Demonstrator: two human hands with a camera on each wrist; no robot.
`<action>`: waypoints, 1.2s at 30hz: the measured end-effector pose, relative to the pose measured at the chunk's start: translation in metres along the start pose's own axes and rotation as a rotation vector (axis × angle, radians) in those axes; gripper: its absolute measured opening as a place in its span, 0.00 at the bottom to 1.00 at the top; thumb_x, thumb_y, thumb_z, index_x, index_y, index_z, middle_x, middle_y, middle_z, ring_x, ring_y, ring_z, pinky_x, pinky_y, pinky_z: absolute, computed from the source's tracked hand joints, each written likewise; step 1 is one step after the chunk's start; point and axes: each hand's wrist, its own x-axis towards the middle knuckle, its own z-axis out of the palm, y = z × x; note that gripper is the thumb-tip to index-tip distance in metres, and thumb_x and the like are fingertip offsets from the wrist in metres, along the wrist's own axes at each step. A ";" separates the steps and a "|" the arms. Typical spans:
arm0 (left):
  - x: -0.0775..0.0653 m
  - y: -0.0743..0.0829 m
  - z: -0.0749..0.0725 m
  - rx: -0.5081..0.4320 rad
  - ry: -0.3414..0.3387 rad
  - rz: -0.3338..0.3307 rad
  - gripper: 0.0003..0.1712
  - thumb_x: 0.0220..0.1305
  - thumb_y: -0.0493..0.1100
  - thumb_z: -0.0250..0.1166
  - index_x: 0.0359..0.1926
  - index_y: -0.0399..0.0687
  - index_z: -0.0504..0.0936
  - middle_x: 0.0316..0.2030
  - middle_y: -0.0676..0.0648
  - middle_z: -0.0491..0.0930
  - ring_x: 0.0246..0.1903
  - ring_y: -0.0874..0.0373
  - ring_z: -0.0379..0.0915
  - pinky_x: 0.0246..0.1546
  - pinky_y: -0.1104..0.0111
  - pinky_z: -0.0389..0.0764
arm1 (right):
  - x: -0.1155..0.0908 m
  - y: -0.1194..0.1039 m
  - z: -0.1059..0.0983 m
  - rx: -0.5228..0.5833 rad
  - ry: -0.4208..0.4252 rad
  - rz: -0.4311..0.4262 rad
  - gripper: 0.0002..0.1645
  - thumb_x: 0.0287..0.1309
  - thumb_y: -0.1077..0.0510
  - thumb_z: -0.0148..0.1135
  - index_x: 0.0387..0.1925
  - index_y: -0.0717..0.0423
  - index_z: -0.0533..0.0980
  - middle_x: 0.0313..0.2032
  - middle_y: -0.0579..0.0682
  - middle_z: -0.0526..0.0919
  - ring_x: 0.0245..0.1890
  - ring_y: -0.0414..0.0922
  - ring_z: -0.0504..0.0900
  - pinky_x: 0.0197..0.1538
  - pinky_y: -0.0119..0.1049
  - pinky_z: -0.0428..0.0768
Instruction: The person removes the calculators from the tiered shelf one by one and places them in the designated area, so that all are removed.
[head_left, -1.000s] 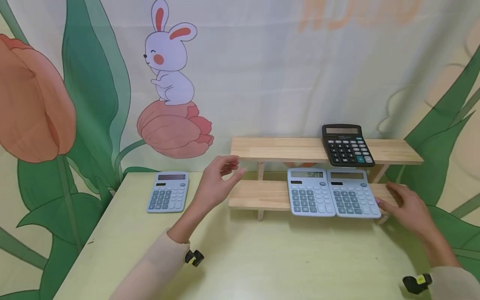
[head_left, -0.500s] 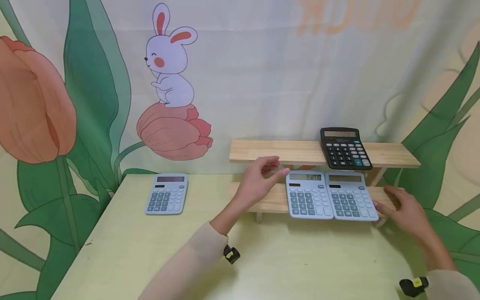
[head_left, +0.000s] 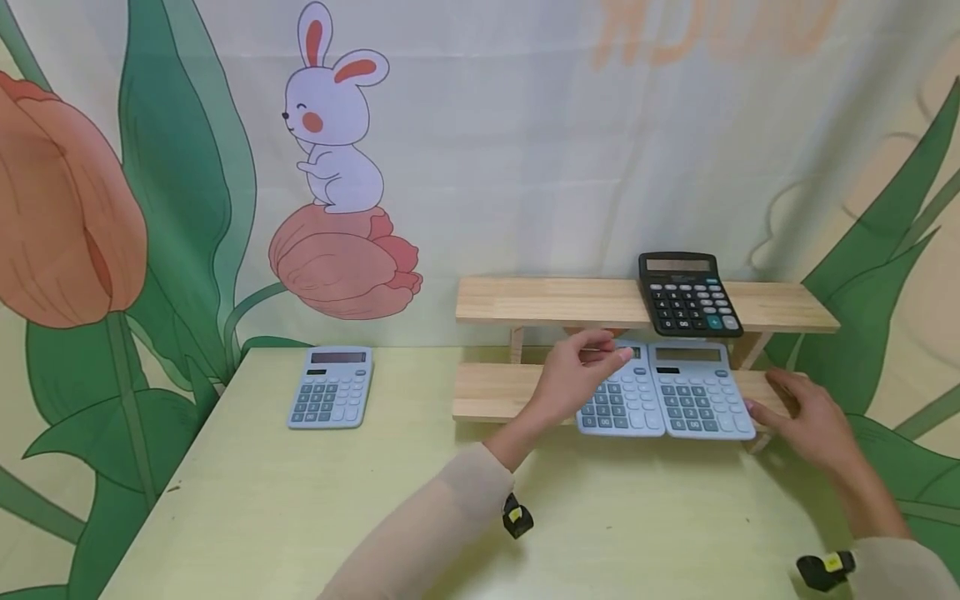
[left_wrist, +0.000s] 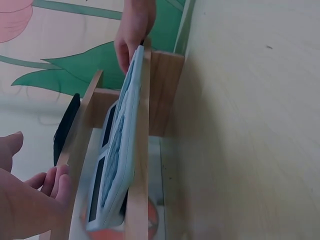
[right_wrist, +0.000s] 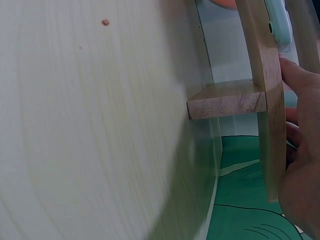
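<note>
Calculators (head_left: 705, 407), two light-blue ones, sit side by side on the lower shelf (head_left: 491, 389). The left hand (head_left: 572, 377) hovers before one, grip loosely parted; the right hand (head_left: 813, 421), grip wide, thumbs the other's edge.

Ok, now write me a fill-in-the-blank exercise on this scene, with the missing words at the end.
1. The calculator on the upper shelf is ____ in colour.
2. The lower shelf holds ____ blue calculators.
3. Another blue calculator lies directly on the ____.
4. Nearer to that one is the ____ hand.

Missing words: black; two; table; left.
</note>
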 end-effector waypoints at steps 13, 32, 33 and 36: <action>0.024 0.005 0.042 -0.119 0.016 -0.144 0.31 0.72 0.57 0.71 0.68 0.47 0.81 0.50 0.60 0.84 0.49 0.70 0.78 0.52 0.74 0.82 | -0.001 -0.003 0.000 0.005 -0.006 0.002 0.52 0.74 0.38 0.62 0.77 0.75 0.57 0.73 0.80 0.59 0.71 0.82 0.54 0.68 0.81 0.53; 0.049 0.013 0.072 -0.610 0.020 -0.280 0.11 0.76 0.41 0.67 0.50 0.37 0.86 0.45 0.35 0.89 0.50 0.44 0.88 0.55 0.61 0.86 | -0.002 -0.003 -0.002 -0.002 0.027 -0.021 0.49 0.74 0.41 0.63 0.75 0.76 0.60 0.72 0.80 0.61 0.70 0.82 0.56 0.67 0.80 0.55; 0.050 0.012 0.073 -0.615 0.020 -0.279 0.11 0.76 0.42 0.67 0.50 0.37 0.86 0.45 0.36 0.89 0.50 0.44 0.88 0.54 0.61 0.87 | -0.002 -0.003 -0.002 0.000 0.026 -0.021 0.49 0.74 0.41 0.64 0.75 0.76 0.60 0.72 0.80 0.60 0.70 0.82 0.56 0.67 0.80 0.55; 0.050 0.011 0.073 -0.627 0.016 -0.280 0.13 0.77 0.44 0.66 0.50 0.37 0.85 0.43 0.38 0.90 0.51 0.43 0.88 0.55 0.59 0.86 | -0.003 -0.003 -0.002 0.000 0.021 -0.017 0.50 0.73 0.40 0.63 0.75 0.75 0.60 0.73 0.80 0.60 0.70 0.82 0.56 0.68 0.80 0.54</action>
